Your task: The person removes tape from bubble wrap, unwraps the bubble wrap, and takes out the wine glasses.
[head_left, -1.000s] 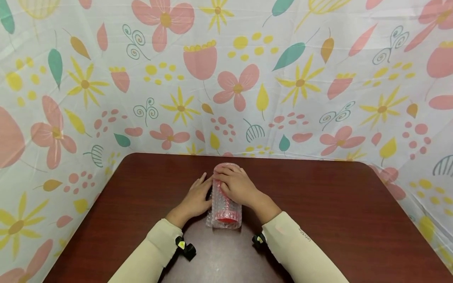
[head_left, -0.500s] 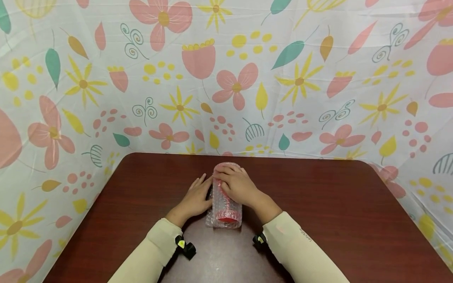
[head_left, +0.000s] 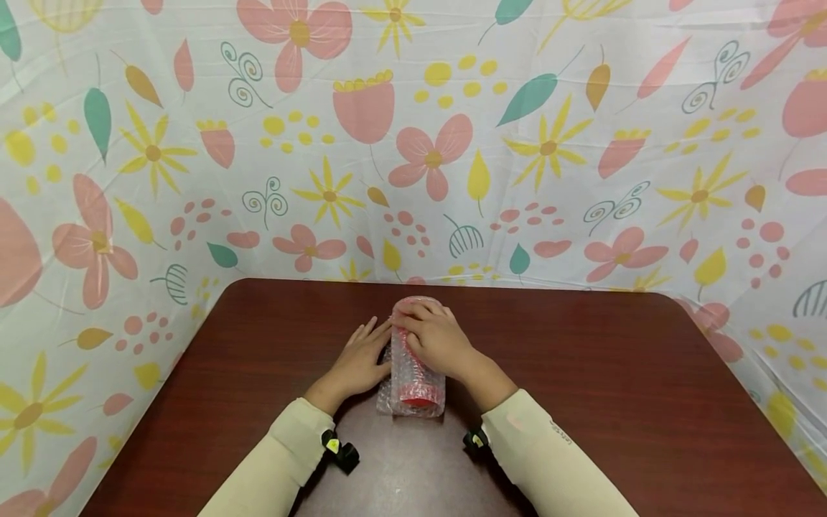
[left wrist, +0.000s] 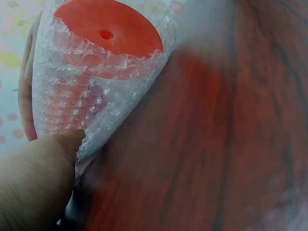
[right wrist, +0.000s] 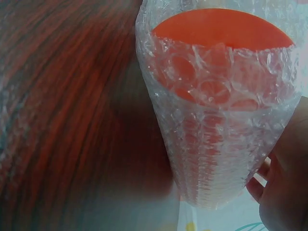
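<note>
A red cylindrical object wrapped in bubble wrap [head_left: 418,391] lies on the table in front of me, its near end toward me. That red round end [left wrist: 108,21] shows bare in the left wrist view, with a small hole at its middle. My right hand [head_left: 436,341] lies over the far part of the roll, fingers curved round it. On the left side, my left hand [head_left: 357,365] touches the wrap with its fingers fairly straight and spread. Its thumb [left wrist: 43,168] rests against the bubble wrap. What the red object is inside the wrap cannot be made out.
The dark reddish-brown table [head_left: 614,402] stretches out on both sides of the hands. Behind it and at the sides hangs a white cloth [head_left: 426,93] with a floral print. A black strap [head_left: 339,452] sits at each wrist.
The wrapped roll and both hands have shifted very slightly to the right in the head view. The hold has stayed much the same.
</note>
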A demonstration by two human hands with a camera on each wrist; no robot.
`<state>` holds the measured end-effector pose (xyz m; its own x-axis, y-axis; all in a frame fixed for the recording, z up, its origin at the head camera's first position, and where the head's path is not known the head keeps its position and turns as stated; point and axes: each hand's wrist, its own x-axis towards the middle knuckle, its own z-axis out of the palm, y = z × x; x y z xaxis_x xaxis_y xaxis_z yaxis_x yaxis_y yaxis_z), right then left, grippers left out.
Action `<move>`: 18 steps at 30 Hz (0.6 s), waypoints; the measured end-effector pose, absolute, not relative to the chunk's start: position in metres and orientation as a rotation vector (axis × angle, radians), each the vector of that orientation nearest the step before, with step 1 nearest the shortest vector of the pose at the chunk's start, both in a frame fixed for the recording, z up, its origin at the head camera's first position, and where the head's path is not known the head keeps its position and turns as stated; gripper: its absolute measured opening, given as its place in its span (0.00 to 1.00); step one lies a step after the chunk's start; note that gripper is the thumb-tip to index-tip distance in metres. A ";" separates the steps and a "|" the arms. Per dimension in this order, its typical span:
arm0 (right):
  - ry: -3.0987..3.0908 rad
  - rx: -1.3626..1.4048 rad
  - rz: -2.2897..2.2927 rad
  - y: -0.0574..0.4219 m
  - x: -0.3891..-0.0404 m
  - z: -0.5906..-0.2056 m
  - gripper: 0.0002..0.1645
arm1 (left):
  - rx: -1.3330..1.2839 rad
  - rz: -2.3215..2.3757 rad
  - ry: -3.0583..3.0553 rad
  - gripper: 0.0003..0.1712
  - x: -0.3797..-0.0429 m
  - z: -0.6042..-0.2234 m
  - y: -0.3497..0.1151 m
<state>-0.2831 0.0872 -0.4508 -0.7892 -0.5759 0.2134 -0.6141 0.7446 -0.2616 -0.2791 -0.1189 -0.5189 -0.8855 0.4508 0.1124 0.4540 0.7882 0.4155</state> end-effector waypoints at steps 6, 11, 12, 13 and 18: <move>-2.817 0.944 0.460 0.086 -0.281 -0.448 0.24 | -0.748 -0.701 -2.960 0.41 -0.279 -0.520 -0.118; -2.808 0.923 0.431 0.086 -0.281 -0.446 0.23 | -0.748 -0.701 -2.955 0.41 -0.280 -0.521 -0.118; -2.804 0.923 0.427 0.086 -0.281 -0.446 0.22 | -0.745 -0.697 -2.958 0.41 -0.280 -0.522 -0.118; -2.799 0.919 0.415 0.086 -0.281 -0.447 0.22 | -0.741 -0.696 -2.960 0.41 -0.280 -0.522 -0.118; -2.781 0.902 0.397 0.085 -0.282 -0.447 0.21 | -0.738 -0.691 -2.966 0.41 -0.281 -0.521 -0.118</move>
